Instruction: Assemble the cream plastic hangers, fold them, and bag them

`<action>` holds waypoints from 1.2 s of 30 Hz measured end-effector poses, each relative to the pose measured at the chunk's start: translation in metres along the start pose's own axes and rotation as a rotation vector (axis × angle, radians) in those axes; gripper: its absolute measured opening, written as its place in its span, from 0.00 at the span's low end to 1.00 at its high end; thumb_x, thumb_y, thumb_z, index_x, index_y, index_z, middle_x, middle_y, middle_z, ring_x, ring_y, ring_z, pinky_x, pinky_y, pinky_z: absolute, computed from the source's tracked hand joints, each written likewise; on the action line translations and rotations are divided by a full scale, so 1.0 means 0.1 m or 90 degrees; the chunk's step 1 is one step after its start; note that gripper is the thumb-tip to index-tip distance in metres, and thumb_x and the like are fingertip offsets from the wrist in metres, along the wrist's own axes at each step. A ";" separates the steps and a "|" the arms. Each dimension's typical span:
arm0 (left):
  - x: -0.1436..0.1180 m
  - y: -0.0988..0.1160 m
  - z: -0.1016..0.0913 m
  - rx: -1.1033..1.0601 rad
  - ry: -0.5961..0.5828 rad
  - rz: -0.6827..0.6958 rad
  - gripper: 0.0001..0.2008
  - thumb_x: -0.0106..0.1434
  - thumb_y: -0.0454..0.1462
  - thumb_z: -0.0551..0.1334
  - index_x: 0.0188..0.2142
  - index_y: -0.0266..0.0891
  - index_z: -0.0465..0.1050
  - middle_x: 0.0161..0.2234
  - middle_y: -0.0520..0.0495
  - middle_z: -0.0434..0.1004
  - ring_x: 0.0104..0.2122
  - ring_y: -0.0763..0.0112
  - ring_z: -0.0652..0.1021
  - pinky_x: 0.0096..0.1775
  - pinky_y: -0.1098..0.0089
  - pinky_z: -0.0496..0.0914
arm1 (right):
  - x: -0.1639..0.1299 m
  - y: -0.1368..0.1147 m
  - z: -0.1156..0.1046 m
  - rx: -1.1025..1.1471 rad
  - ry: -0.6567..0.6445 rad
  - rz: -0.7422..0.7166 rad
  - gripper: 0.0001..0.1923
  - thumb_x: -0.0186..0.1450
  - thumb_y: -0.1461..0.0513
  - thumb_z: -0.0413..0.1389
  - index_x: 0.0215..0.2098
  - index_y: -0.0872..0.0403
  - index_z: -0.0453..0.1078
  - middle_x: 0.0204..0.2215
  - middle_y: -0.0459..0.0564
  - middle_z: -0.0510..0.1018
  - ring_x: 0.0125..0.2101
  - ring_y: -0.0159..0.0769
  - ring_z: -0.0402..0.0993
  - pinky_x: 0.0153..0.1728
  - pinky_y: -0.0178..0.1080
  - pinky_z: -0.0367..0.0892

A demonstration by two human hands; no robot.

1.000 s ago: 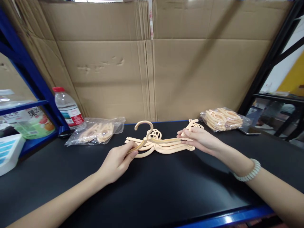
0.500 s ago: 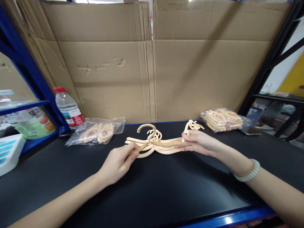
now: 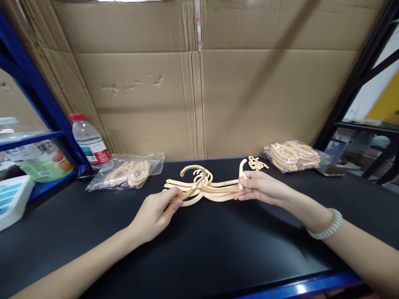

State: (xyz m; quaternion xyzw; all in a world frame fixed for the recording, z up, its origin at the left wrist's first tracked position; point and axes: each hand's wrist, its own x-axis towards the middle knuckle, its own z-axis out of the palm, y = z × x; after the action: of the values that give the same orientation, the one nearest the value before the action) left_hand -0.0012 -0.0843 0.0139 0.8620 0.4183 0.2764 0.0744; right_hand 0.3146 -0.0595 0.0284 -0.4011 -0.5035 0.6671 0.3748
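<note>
1. The near arm of a beige hanger (image 3: 218, 189) is grasped between the thumb and fingers of the left hand (image 3: 158, 212), with its hook raised; by this hold the hanger is probably steadied while its other end is handled.
2. A small curved piece (image 3: 242, 167) is pinched roughly upright by the right hand (image 3: 262, 187), at the hanger's opposite end. Whether the 2 are joined or merely touching cannot be told, since the meeting place is partly covered by the fingertips.
3. Below and behind the held hanger, a stack of hangers (image 3: 218, 198) is laid on the black table (image 3: 193, 253), hooks pointing away, presumably so that the near side is left free for the forearms. Its right end is hidden by the right hand.
4. Just beyond that hand, a heap of small pieces (image 3: 257, 163) is set, probably for short reach.
5. Farther out, beige parts are held in 2 clear bags: the left bag (image 3: 124, 172) and the right bag (image 3: 293, 156), well apart and off to the sides.
6. Behind the left bag, a red-capped bottle (image 3: 90, 141) is stood. The far edge is closed off by a cardboard wall (image 3: 140, 104), by which reach in that direction is limited.
</note>
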 end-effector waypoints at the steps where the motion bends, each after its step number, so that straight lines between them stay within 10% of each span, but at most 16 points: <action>1: 0.00 0.00 0.00 -0.001 -0.001 -0.001 0.09 0.68 0.40 0.50 0.33 0.40 0.64 0.23 0.55 0.66 0.23 0.73 0.68 0.28 0.73 0.59 | 0.00 0.00 0.00 -0.005 0.000 0.002 0.08 0.65 0.66 0.56 0.28 0.57 0.64 0.25 0.52 0.78 0.32 0.39 0.81 0.34 0.34 0.77; 22: 0.01 0.10 -0.02 -0.051 -0.022 -0.020 0.13 0.69 0.42 0.47 0.34 0.40 0.65 0.21 0.55 0.65 0.21 0.73 0.68 0.26 0.74 0.60 | 0.06 0.07 0.07 -0.030 0.136 -0.108 0.13 0.60 0.63 0.62 0.28 0.53 0.60 0.20 0.44 0.73 0.23 0.34 0.78 0.27 0.32 0.75; 36: 0.04 0.06 -0.09 -0.017 0.046 -0.105 0.12 0.70 0.44 0.47 0.44 0.41 0.62 0.20 0.57 0.63 0.20 0.72 0.68 0.26 0.73 0.60 | 0.01 -0.01 0.06 0.041 0.088 -0.250 0.11 0.56 0.57 0.65 0.33 0.53 0.73 0.32 0.46 0.72 0.29 0.30 0.69 0.28 0.33 0.70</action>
State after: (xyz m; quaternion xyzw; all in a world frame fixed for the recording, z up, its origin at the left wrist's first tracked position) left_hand -0.0002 -0.0858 0.0255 0.8131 0.4864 0.3061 0.0929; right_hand 0.3085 -0.0608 0.0307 -0.3281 -0.5237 0.5675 0.5441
